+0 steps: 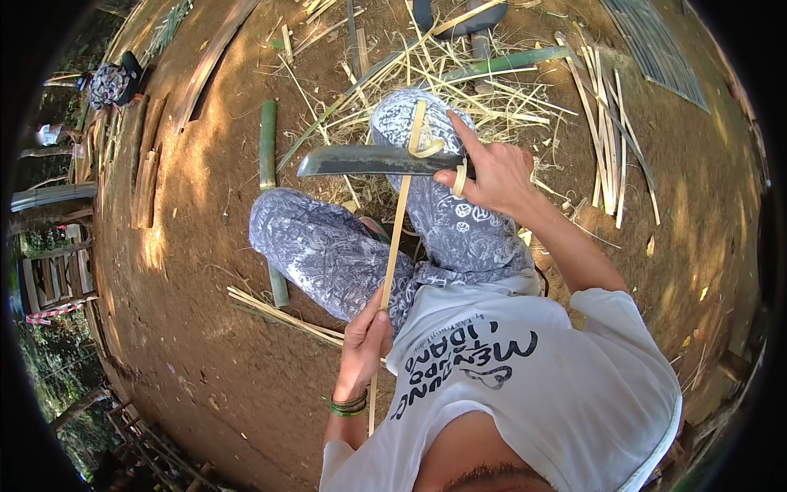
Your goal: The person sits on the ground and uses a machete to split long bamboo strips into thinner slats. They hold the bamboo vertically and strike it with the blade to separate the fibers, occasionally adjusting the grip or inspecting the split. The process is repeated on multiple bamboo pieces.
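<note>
A long pale bamboo strip runs lengthwise over my right thigh and knee. Closed around its lower part is my left hand, which wears green bands at the wrist. My right hand grips a machete by its handle end, mostly hidden by the hand, with the index finger stretched out above my knee. The dark blade points left and lies crosswise at the strip's upper part. A curled shaving stands at the blade, and another thin curl hangs by my right thumb.
Shavings pile up beyond my knees, with a green bamboo pole across them. Split strips lie at right, more strips at left. A green bamboo piece rests beyond my left knee. Corrugated sheeting lies far right.
</note>
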The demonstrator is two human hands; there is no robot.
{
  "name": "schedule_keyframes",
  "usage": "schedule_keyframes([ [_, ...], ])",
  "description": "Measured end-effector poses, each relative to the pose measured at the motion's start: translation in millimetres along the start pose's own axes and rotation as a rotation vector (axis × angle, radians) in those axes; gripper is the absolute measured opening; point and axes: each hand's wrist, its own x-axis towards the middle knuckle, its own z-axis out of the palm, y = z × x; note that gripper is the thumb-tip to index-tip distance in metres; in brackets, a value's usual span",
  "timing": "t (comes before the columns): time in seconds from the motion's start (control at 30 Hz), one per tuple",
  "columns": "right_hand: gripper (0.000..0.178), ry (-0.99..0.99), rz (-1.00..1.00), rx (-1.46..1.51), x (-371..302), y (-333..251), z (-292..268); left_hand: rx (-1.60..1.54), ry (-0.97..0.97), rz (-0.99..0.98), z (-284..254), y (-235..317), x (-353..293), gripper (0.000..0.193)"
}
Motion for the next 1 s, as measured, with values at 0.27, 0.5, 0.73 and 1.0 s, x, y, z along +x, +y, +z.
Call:
schedule_keyframes([
  [0.27, 0.104, -0.031, -0.016, 0.001, 0.1, -5.4, -5.2, 0.035, 0.019, 0.003, -9.4, -2.0, -13.0, 0.047],
  [0.5, 0.091, 0.001, 0.173, 0.235, 9.5, 11.0, -3.4, 0.024, 0.026, -0.021, -25.2, -24.5, -31.4, 0.046],
  [0.73, 0.056, 0.312, 0.423, 0.624, 17.6, 52.1, 10.3, -0.152, 0.103, -0.003, -46.4, -55.9, -56.1, 0.047],
  [1.0, 0.042, -0.134, 0.337, 1.058, 11.5, -23.5, -65.0, 0.074, -0.044, 0.174, -3.6, -0.5, 15.1, 0.048],
])
